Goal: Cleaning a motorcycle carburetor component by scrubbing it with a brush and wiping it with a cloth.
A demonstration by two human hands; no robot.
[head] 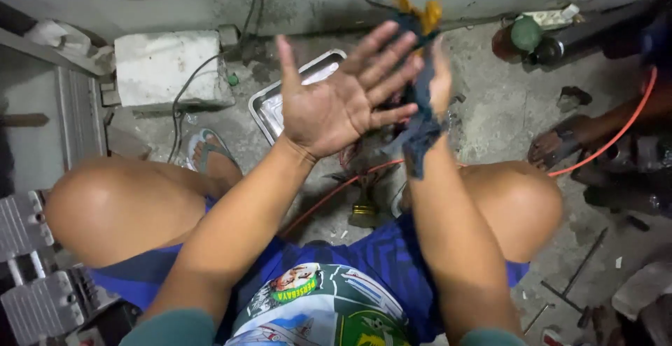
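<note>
Below, seen from a head-worn camera: grey concrete floor (504, 108), stained and littered, under two bare knees and blue shorts (381, 262). At upper left, a pale concrete block (168, 66) against the wall, with a dark cable trailing past it. Just right of that block, a shallow metal tray (262, 111), partly hidden behind the raised hands. Along the right edge, an orange hose (623, 132) curving past another person's sandalled foot (553, 146). At centre, left hand (336, 104) lifted palm up, fingers spread wide and released, gripping nothing, fingertips brushing the dark blue rag (420, 125). Beside it, right hand (439, 83) seen edge-on, pressed into that rag, the cloth draped over the hand and down over the wrist; whether those fingers are clenched on it, impossible to tell. Rag held in the air above the floor between the knees, its frayed yellow tip (428, 13) poking up near the wall. Lower down, a small brass fitting (364, 213) on the floor between the legs.
</note>
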